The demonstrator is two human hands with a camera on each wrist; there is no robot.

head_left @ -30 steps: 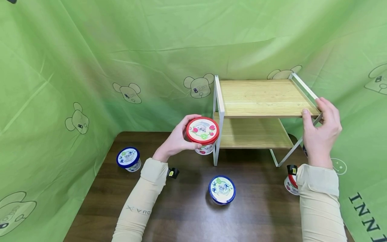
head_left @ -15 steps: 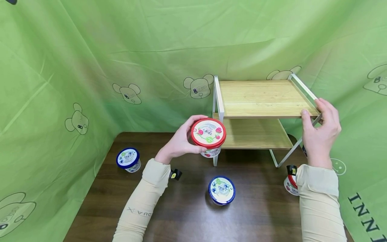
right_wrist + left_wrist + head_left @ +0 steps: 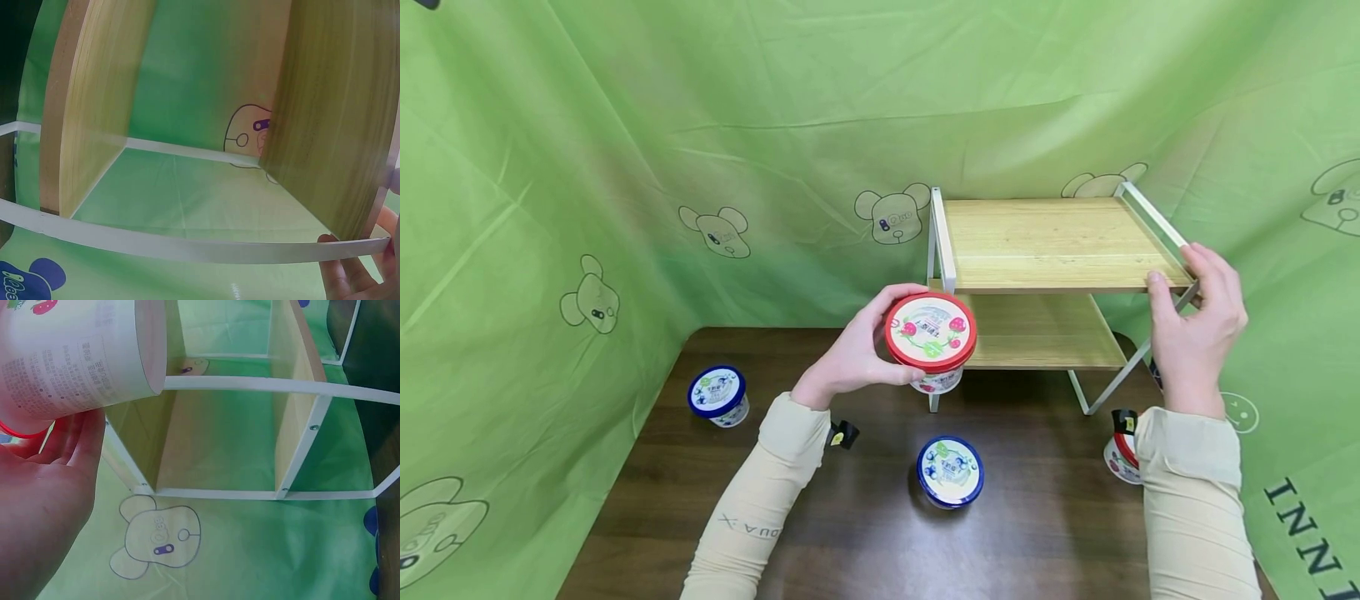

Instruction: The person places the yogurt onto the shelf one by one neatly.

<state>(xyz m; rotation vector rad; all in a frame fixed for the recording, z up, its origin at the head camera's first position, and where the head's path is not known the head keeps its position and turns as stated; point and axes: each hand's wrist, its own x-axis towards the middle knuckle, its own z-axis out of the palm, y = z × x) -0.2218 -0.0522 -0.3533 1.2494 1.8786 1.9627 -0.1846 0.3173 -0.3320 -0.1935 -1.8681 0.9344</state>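
Observation:
My left hand point(image 3: 865, 350) grips a tub with a red lid point(image 3: 931, 332) and strawberry print, held in the air just in front of the shelf rack's left leg. In the left wrist view the white side of the tub point(image 3: 69, 359) fills the upper left, with fingers behind it. My right hand point(image 3: 1197, 325) holds the front right corner of the two-tier shelf rack point(image 3: 1067, 242), thumb at the top board's front edge. The right wrist view has fingertips point(image 3: 337, 265) curled around the white metal frame point(image 3: 206, 251) there.
A blue-lidded tub point(image 3: 951, 472) stands mid-table, and another blue-lidded tub point(image 3: 718, 395) is at the left. Partly behind the right sleeve is a second red-lidded tub point(image 3: 1122, 460). Green printed cloth point(image 3: 805, 150) hangs around the dark wooden table point(image 3: 865, 533).
My left hand has carried the red-lidded tub to the right, so it now overlaps the rack's left leg. My right hand stays at the rack's corner.

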